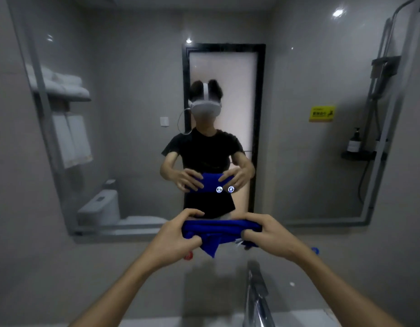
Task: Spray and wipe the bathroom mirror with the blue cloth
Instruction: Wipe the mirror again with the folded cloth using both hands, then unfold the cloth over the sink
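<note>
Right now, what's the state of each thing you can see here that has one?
blue cloth: bunched, stretched between both hands, off the glass
left hand: grip closed on the cloth's left end
right hand: grip closed on the cloth's right end
mirror: not being wiped; spray cannot be told
faucet: no water seen running
door in reflection: closed

Left hand (174, 237): closed on the left end of the blue cloth (216, 234).
Right hand (265, 232): closed on the right end.
Blue cloth: bunched, stretched between both hands, one corner hanging.
Mirror (298, 138): directly behind the cloth.
Faucet (257, 296): chrome, below the hands.
</note>
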